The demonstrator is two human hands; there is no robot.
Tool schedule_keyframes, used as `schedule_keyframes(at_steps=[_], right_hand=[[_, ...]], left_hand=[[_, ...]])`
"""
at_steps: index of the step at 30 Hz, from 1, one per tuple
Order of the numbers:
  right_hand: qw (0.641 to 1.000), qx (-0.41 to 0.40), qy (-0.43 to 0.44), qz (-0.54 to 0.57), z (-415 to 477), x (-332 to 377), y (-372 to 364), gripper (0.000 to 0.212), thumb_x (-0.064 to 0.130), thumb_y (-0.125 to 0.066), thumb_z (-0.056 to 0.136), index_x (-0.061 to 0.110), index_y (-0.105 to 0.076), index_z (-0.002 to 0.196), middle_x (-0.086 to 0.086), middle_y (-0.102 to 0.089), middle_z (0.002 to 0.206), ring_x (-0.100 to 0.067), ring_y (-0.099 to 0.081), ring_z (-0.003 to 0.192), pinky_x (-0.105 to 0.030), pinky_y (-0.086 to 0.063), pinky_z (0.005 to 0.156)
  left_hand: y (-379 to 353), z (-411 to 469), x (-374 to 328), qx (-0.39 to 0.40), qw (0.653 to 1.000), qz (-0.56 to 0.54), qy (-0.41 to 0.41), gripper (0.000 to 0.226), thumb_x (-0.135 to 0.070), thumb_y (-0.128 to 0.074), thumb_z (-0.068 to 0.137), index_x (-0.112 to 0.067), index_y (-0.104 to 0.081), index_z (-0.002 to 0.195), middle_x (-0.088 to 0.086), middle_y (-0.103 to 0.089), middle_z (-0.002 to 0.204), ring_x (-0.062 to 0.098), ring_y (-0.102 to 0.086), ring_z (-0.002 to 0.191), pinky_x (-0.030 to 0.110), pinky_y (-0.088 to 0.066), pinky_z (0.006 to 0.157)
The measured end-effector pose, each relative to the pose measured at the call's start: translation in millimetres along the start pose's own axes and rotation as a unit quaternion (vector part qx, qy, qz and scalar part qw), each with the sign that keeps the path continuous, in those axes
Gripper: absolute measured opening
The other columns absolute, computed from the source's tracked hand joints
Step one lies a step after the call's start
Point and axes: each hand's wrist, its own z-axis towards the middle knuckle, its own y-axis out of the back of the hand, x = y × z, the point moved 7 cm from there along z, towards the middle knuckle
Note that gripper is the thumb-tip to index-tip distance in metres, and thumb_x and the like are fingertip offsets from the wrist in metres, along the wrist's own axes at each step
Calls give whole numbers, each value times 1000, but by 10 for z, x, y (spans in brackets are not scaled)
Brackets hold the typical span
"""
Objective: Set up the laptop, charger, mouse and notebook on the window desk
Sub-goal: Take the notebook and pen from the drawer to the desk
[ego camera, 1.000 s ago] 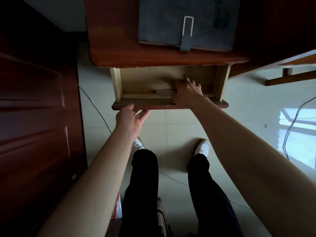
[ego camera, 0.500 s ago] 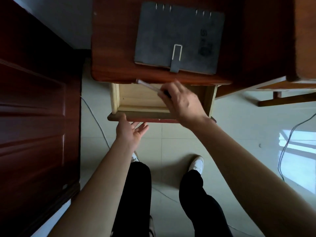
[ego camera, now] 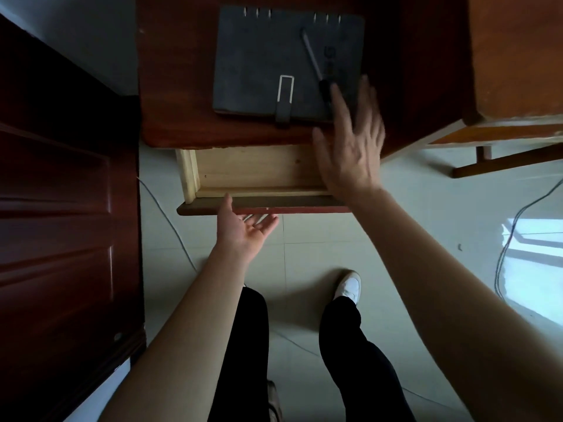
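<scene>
A pale tiled floor runs under a reddish-brown wooden desk, with a dark panelled door along the left. The notebook lies flat on the desk top, near its front edge. It is a dark grey book with a matt, felt-like cover, small metal rings along its far edge and a faint mark on its right part. A grey strap passes through a pale metal loop and hangs over the near edge. A pen with a silvery barrel and dark grip lies slantwise on the cover's right half. The right hand hovers over the notebook's near right corner, fingers straight and spread, holding nothing; whether its forefinger touches the pen's dark end I cannot tell. Below the desk top the pale wooden drawer stands pulled out. The left hand lies palm up beneath its front, fingers loose, thumb against the edge.
</scene>
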Motion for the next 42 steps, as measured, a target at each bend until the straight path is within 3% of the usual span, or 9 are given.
schedule_keyframes(at_steps=[4, 7, 9, 11, 22, 28, 32, 38, 42], right_hand=[[940, -18, -321, 111, -710, -536, -261, 83, 46, -56, 96, 16, -13, 161, -21, -3, 167, -38, -6, 153, -47, -9, 122], [731, 47, -629, 258, -1267, -728, -615, 78, 37, -60, 94, 13, -21, 157, -15, -22, 162, -37, -27, 146, -45, -27, 115], [564, 77, -670, 476, -1325, -566, -857, 52, 29, -56, 95, 9, -43, 141, -14, -47, 136, -32, -51, 119, -41, -45, 96], [475, 70, -640, 600, -1215, -366, -880, 39, 17, -51, 97, 1, -51, 132, -19, -57, 123, -32, -60, 105, -41, -52, 90], [545, 46, -584, 600, -784, -12, -578, 18, -5, -43, 88, 6, -56, 95, -16, -55, 112, -29, -60, 106, -40, -59, 90], [534, 32, -554, 638, -510, 6, -567, 18, -8, -43, 84, 5, -55, 88, -15, -53, 102, -29, -58, 98, -41, -58, 92], [514, 11, -455, 727, -331, 69, -568, 28, -9, -34, 86, 5, -54, 99, -11, -58, 101, -30, -63, 113, -42, -54, 96], [561, 15, -466, 684, -323, -82, -656, 15, -3, -43, 86, 9, -52, 86, -6, -59, 95, -24, -67, 103, -34, -58, 79], [594, 65, -475, 646, -308, -92, -557, 9, 5, -48, 92, 9, -57, 90, -9, -61, 99, -22, -69, 100, -36, -60, 86]], left_hand=[[43, 38, -167, -12, 999, -24, -47, 67, -51, -56, 93, -11, -39, 144, 21, -51, 136, 40, -54, 121, 59, -45, 103], [28, 37, -181, -22, 999, -10, -42, 66, -54, -55, 93, -9, -43, 140, 21, -52, 131, 40, -57, 115, 56, -48, 100], [3, 32, -180, -30, 999, 1, -37, 64, -53, -55, 93, -6, -45, 136, 22, -52, 130, 40, -56, 115, 55, -48, 100], [-23, 1, -213, -42, 998, 18, -36, 54, -44, -55, 95, -3, -48, 129, 23, -54, 128, 39, -57, 113, 54, -48, 100], [-531, -302, -495, -18, 997, 47, -66, 35, -6, -51, 86, 0, -52, 120, 22, -54, 122, 39, -56, 114, 55, -46, 101], [-691, -273, -576, 30, 993, 53, -103, 36, -5, -56, 79, -2, -56, 115, 17, -58, 117, 32, -60, 110, 48, -53, 94], [-838, -228, -683, 119, 983, 62, -126, 6, -9, -50, 81, -8, -55, 85, 11, -57, 92, 30, -59, 98, 44, -50, 99], [-873, -197, -778, 137, 980, 65, -130, 15, -14, -54, 83, -7, -56, 96, 11, -55, 93, 33, -62, 100, 47, -51, 97], [-836, -333, -796, 131, 984, 57, -109, 22, -17, -53, 86, -5, -55, 105, 14, -58, 103, 36, -64, 113, 48, -50, 98]])
